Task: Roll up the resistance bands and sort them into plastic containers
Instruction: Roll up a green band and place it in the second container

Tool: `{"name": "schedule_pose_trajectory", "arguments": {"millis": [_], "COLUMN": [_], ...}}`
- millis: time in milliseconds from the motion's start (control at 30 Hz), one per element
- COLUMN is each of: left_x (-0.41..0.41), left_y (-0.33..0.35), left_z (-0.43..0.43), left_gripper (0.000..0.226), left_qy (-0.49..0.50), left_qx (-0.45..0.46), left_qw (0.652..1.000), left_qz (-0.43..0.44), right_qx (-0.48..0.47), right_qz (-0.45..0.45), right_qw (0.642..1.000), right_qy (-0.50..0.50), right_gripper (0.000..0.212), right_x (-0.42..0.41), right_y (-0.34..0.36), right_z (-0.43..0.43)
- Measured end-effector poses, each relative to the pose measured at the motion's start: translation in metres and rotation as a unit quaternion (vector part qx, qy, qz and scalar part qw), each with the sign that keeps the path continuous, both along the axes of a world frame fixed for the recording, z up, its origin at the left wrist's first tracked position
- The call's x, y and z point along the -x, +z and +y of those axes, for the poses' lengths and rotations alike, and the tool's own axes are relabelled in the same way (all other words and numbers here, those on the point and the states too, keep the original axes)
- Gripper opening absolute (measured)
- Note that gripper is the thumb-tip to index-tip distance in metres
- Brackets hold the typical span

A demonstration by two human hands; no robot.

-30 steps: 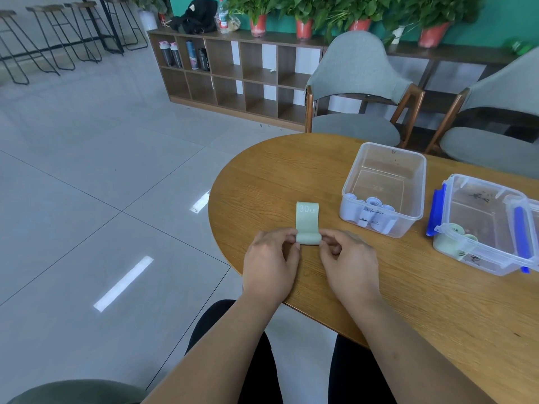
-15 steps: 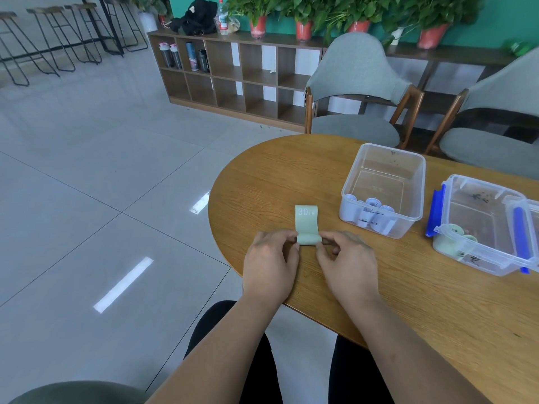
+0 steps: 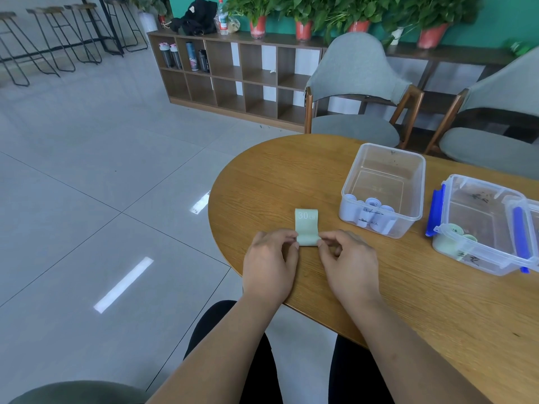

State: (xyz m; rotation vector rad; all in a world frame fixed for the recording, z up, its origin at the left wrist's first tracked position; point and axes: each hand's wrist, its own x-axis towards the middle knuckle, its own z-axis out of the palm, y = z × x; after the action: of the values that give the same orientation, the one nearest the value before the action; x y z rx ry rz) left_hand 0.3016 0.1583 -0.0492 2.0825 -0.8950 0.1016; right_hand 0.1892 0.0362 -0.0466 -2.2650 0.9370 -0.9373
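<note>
- Head view, the band: a pale green resistance band (image 3: 306,228) lies on the table (image 3: 280,176) straight ahead of the person and close to the near edge. Its near end is wound into a small roll, and a short flat tail printed "30 LB" points away from the body.
- Head view, the hands: the left hand (image 3: 269,263) pinches the roll's left end and the right hand (image 3: 348,263) pinches its right end, fingers curled in toward it. The roll's long axis runs left to right between them, so both hands are equally near, and the unrolled tail lies just beyond the fingertips.
- Head view, the containers: an open clear container (image 3: 420,193) holds white rolls (image 3: 372,212) against its near wall. It sits to the right of the band and a little farther back. Beyond it, a second container with blue clips (image 3: 466,253) holds green rolls (image 3: 455,230) in its near left corner. Judging by colour, that one is where this band belongs, which makes the right hand the nearer one for carrying it over.
- Head view, set against the earlier frames: the flat tail is slightly shorter and its printed end has drawn closer to the hands, so rolling is moving along. The hands sit in about the same place, and both containers and their contents look unchanged.
- Head view, progress: only a short tail is left to wind, I judge.
</note>
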Motion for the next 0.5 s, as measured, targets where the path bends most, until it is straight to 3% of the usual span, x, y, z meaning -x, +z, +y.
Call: {"name": "schedule_pose_trajectory", "arguments": {"millis": [233,500], "left_x": [-0.0003,-0.0005], "left_y": [-0.0004,0.0011], "left_z": [0.0011,0.0006], "left_gripper": [0.025,0.025], "left_qy": [-0.009,-0.002], "left_qx": [-0.004,0.006], "left_qw": [1.0,1.0], "left_qz": [-0.005,0.007], "right_qx": [0.0,-0.02], "right_qz": [0.026,-0.006], "right_qw": [1.0,1.0], "right_qy": [0.005,0.009], "right_gripper": [0.024,0.025], "right_x": [-0.0011,0.0], "right_y": [0.001,0.0039], "right_z": [0.0012,0.0025]}}
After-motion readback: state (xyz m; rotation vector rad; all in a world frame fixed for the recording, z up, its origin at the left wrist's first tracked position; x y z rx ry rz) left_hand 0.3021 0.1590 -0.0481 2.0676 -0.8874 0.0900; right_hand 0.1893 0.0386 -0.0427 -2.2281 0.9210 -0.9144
